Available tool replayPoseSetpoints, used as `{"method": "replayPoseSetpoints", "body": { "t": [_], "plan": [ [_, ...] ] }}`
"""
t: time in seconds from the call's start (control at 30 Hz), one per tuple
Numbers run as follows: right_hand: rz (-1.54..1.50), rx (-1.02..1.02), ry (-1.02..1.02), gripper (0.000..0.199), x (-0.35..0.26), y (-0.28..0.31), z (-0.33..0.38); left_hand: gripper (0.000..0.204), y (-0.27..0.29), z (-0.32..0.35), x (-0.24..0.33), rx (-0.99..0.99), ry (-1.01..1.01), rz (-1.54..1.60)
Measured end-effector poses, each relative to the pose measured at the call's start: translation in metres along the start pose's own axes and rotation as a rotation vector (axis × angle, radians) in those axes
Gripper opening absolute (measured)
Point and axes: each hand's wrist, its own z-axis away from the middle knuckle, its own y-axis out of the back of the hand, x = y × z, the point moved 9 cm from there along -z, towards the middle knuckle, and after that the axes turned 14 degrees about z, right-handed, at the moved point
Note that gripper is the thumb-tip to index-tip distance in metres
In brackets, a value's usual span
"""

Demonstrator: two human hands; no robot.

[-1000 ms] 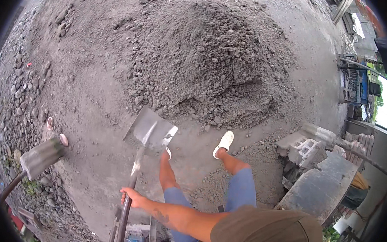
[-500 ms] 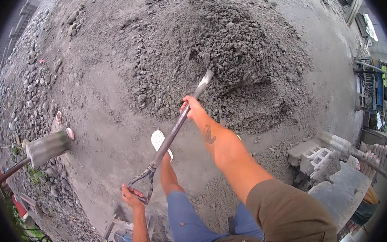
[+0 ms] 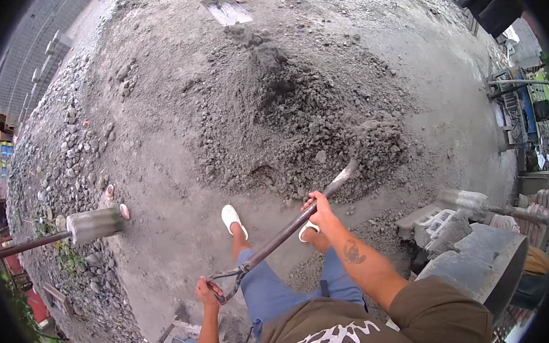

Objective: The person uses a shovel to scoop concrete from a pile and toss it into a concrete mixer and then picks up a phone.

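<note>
Shovel (image 3: 282,237) has shifted right across the pile (image 3: 318,127). Left hand (image 3: 209,291) clasps its end handle (image 3: 242,271), right hand (image 3: 320,207) its shaft (image 3: 273,244); keeping it low should help.

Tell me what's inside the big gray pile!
The shovel reaches into the gray pile; its blade is hidden by the clumps. Only the lumpy outside shows, so I can't see what else is deeper inside.

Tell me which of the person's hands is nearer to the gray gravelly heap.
Right. The right hand grips the shovel shaft on the near side of the gray gravelly heap; the left hand holds the shovel's handle, farther back from it.
</note>
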Motion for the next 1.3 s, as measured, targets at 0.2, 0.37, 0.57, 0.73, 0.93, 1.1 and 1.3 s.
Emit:
{"method": "replayPoseSetpoints", "body": {
  "t": [0.2, 0.37, 0.57, 0.73, 0.93, 1.1, 1.3],
  "plan": [
    [-0.392, 0.172, 0.409, 0.021, -0.163, 0.200, 0.226, 0.034, -0.247, 0.056, -0.003, -0.574, 0.048, -0.150],
    [-0.529, 0.156, 0.889, 0.024, -0.243, 0.417, 0.437, 0.027, -0.449, 0.242, -0.027, -1.105, 0.127, -0.169],
    [-0.569, 0.117, 1.422, 0.026, -0.173, 0.605, 0.628, 0.038, -0.515, 0.533, 0.056, -2.059, -0.524, 0.272],
    [-0.170, 0.584, 1.797, 0.024, -0.107, 0.562, 0.682, 0.034, -0.548, 0.483, 0.157, -1.977, -0.755, 0.579],
    [-0.501, -0.283, 1.257, 0.028, -0.204, 0.250, 0.518, 0.024, -0.519, 0.159, 0.136, -1.404, -0.364, -0.021],
    [-0.381, -0.063, 0.755, 0.034, -0.203, 0.077, 0.232, 0.032, -0.315, -0.072, 0.092, -0.747, -0.179, -0.153],
    [-0.088, -0.108, -0.142, 0.032, 0.151, -0.265, -0.064, 0.038, 0.116, -0.171, 0.203, 0.126, -0.328, -0.440]
  ]
}}
